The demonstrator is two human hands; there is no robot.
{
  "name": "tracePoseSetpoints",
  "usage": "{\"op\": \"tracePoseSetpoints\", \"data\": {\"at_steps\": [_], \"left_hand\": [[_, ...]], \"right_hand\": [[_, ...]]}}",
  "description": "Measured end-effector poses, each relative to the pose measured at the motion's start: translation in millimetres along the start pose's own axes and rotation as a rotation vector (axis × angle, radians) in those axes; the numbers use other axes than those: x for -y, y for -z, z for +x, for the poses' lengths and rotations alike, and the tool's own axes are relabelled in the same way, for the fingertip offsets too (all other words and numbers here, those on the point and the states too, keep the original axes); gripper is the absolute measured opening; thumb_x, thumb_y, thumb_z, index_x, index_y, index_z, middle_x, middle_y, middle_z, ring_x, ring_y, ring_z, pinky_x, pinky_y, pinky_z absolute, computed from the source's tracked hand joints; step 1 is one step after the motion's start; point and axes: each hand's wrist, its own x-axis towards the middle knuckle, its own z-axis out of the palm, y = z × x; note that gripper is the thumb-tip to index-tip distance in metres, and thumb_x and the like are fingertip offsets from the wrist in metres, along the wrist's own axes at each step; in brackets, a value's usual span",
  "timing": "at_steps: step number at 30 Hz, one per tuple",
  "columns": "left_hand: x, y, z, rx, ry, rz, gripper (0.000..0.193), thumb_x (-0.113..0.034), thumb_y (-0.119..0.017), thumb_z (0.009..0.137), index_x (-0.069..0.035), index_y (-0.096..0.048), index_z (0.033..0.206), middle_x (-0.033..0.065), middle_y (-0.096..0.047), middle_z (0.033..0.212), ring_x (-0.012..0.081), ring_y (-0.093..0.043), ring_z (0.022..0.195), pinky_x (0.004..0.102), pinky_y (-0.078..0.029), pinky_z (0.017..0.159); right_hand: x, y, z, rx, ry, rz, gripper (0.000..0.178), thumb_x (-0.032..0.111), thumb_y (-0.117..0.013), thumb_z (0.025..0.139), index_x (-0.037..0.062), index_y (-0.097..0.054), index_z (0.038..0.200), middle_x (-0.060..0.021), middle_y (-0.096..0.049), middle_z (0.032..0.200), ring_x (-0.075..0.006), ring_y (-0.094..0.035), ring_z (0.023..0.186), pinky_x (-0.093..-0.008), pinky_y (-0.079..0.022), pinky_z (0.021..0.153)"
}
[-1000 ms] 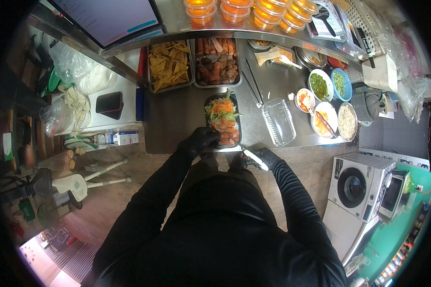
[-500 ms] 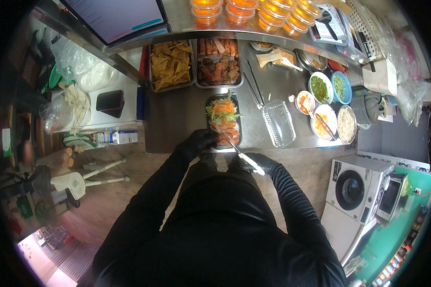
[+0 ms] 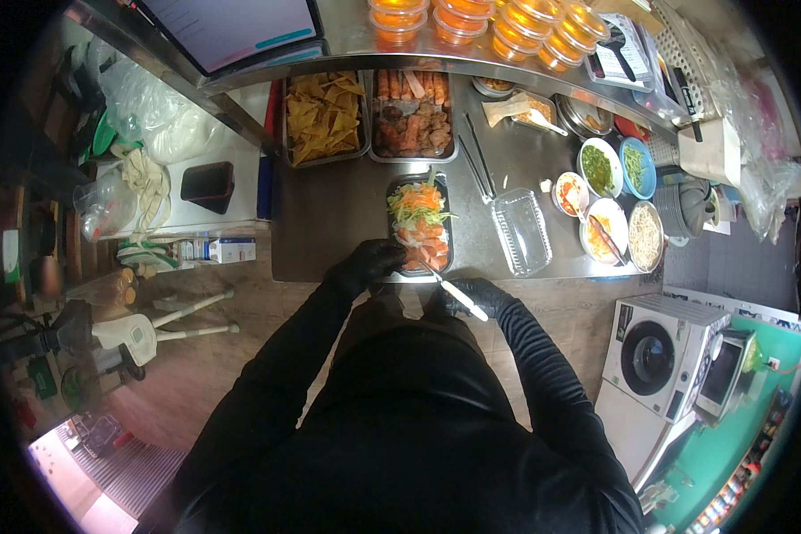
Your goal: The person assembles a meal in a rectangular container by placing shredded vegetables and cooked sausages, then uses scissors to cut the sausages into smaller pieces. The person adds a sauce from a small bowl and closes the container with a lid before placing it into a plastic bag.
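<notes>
A black takeout tray [image 3: 448, 238] lies at the counter's near edge, holding shredded lettuce and carrot at the far end and orange-brown meat pieces [image 3: 427, 245] at the near end. My left hand [image 3: 374, 260], in a black glove, is closed at the tray's near left side; its fingertips meet the meat there, and what they pinch is hidden. Black-gloved too, my right hand [image 3: 479, 297] grips a white-handled utensil [image 3: 461, 296]. Its thin metal end reaches into the meat; whether it is a knife or scissors does not show clearly.
Trays of tortilla chips [image 3: 325, 116] and sausages with meat [image 3: 414, 116] stand behind. Tongs [image 3: 478, 165] and a clear plastic lid [image 3: 520, 230] lie to the right, then bowls of greens [image 3: 600, 169] and noodles [image 3: 645, 237]. An overhead shelf [image 3: 347, 62] holds orange-filled cups [image 3: 461, 20].
The view has shifted slightly. Both hands stay at the tray, and the white-handled utensil keeps nearly the same place, with its tip in the meat.
</notes>
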Motion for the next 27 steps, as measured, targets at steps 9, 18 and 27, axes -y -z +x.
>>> {"op": "tracePoseSetpoints", "data": {"at_steps": [9, 18, 27], "left_hand": [[-3.4, -6.9, 5.8, -0.066, -0.008, -0.035, 0.025, -0.026, -0.069, 0.099, -0.002, -0.071, 0.103, 0.0003, -0.066, 0.083, 0.0089, -0.057, 0.072, 0.0266, -0.046, 0.066], [1.1, -4.4, 1.0, -0.059, 0.008, -0.055, 0.029, -0.028, -0.068, 0.099, -0.001, -0.071, 0.109, 0.0034, -0.068, 0.094, 0.0103, -0.061, 0.083, 0.0282, -0.051, 0.077], [-13.0, 0.2, -18.1, -0.095, 0.054, -0.013, 0.041, -0.035, -0.07, 0.097, -0.003, -0.067, 0.122, 0.0058, -0.068, 0.108, 0.0125, -0.063, 0.091, 0.0298, -0.052, 0.083]], "right_hand": [[3.2, 0.9, -0.4, -0.133, -0.443, 0.401, 0.024, 0.026, -0.069, 0.101, 0.0123, -0.078, 0.119, -0.0013, -0.075, 0.08, -0.0052, -0.061, 0.06, -0.0225, -0.046, 0.051], [14.7, 3.1, -3.3, -0.125, -0.482, 0.477, 0.026, 0.025, -0.066, 0.102, 0.0113, -0.076, 0.122, -0.0021, -0.076, 0.084, -0.0059, -0.061, 0.056, -0.0216, -0.046, 0.048], [-14.7, 3.7, -19.2, -0.033, -0.385, 0.228, 0.034, 0.023, -0.068, 0.101, 0.0181, -0.07, 0.134, -0.0025, -0.076, 0.097, -0.0066, -0.065, 0.072, -0.0234, -0.053, 0.064]]}}
